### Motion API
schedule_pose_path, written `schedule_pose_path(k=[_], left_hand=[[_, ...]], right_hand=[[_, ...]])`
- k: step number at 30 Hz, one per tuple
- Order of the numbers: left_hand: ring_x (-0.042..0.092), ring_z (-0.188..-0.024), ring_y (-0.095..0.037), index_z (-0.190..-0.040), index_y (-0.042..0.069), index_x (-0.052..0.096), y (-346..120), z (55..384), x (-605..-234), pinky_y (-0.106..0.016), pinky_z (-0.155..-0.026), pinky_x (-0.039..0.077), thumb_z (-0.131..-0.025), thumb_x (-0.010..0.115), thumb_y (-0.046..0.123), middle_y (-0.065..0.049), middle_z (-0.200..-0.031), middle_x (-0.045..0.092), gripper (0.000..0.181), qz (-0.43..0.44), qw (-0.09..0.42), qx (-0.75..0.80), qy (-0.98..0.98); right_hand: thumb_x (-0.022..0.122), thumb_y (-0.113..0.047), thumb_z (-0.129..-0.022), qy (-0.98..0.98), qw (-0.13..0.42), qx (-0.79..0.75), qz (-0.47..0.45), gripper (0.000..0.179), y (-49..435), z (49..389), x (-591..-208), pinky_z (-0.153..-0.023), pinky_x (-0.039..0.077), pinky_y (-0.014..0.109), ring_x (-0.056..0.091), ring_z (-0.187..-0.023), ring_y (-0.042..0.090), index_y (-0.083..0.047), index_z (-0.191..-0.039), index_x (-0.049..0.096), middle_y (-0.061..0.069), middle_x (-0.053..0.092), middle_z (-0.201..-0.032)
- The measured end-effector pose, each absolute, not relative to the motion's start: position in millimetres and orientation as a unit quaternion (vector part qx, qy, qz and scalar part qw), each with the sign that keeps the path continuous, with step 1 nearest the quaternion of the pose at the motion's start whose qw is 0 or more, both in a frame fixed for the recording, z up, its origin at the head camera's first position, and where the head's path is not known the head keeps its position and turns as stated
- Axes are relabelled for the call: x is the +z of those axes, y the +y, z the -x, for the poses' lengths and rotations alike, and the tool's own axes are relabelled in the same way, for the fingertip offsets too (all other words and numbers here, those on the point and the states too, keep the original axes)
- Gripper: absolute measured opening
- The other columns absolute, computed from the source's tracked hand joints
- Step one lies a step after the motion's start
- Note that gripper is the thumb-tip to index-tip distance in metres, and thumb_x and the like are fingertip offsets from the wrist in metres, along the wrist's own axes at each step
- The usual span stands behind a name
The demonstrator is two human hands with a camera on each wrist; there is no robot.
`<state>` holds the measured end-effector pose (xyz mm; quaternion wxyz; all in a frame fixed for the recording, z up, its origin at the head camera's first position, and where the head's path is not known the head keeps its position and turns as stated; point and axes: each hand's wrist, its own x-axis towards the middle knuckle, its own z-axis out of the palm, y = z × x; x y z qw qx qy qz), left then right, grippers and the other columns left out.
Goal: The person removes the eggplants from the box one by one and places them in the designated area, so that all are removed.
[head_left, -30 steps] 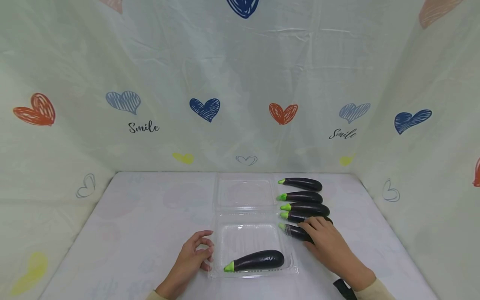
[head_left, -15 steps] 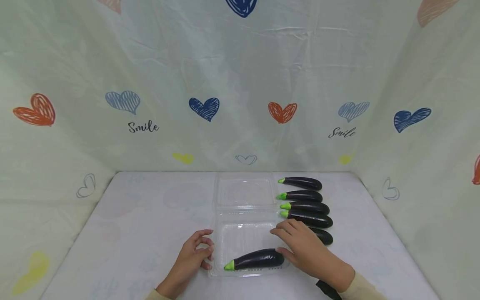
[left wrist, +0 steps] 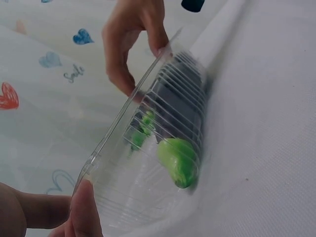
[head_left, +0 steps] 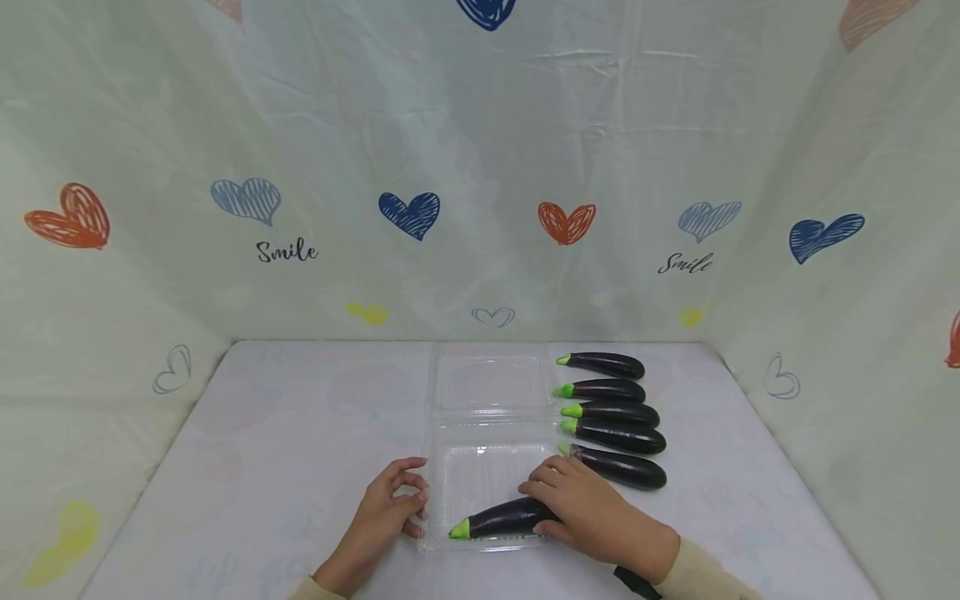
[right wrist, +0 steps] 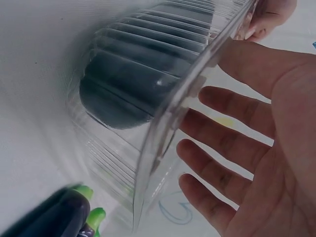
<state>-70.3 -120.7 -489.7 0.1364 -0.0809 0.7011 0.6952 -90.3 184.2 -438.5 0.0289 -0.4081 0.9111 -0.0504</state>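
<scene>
A clear plastic clamshell container [head_left: 491, 546] lies open on the table, its lid [head_left: 491, 350] folded back. Inside its near side is a dark purple eggplant [head_left: 501, 518] with a green stem end, which points left. My left hand [head_left: 384, 518] holds the container's left rim; in the left wrist view the thumb [left wrist: 86, 205] lies against the rim. My right hand [head_left: 592, 510] is over the eggplant's thick right end and covers part of it. Its fingers [right wrist: 224, 140] look spread and lightly bent above the rim in the right wrist view.
Several more eggplants lie in a column right of the container; the nearest eggplant [head_left: 622, 468] is just behind my right hand. White table [head_left: 300, 433] extends to both sides. A cloth printed with hearts [head_left: 408, 217] stands behind.
My right hand has moved left from the nearest eggplant in the column to the one in the container. The column's eggplants stay put, and my left hand keeps its place at the rim.
</scene>
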Motion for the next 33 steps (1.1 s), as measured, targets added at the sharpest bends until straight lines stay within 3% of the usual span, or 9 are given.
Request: schedule_pose_path(k=[18,23,33], left_hand=[[0.061,-0.076,-0.018,-0.146,-0.007,0.046,-121,71,-490,-0.028,-0.057,0.057,-0.098,0.063,-0.006,-0.009,-0.106,0.058,0.05,0.08,0.141,0.699,0.697],[0.061,-0.076,-0.018,-0.145,-0.008,0.046,-121,69,-488,-0.028,-0.058,0.058,-0.098,0.063,-0.006,-0.009,-0.106,0.058,0.05,0.075,0.143,0.699,0.697],[0.062,-0.076,-0.019,-0.145,-0.008,0.045,-124,69,-488,-0.027,-0.058,0.058,-0.099,0.064,-0.005,-0.009,-0.105,0.057,0.05,0.068,0.144,0.702,0.694]], right_hand=[[0.089,-0.035,-0.083,0.907,0.051,-0.035,0.417,0.043,178,97,-448,-0.098,0.053,0.036,0.062,-0.105,0.012,-0.016,-0.12,0.077,-0.007,0.073,-0.107],[0.087,-0.035,-0.085,0.908,0.06,-0.036,0.413,0.042,177,97,-448,-0.101,0.053,0.037,0.062,-0.107,0.012,-0.016,-0.121,0.076,-0.006,0.073,-0.109],[0.087,-0.03,-0.087,0.911,-0.007,-0.048,0.41,0.041,183,96,-436,-0.099,0.055,0.038,0.064,-0.11,0.016,-0.015,-0.123,0.076,-0.006,0.073,-0.112]])
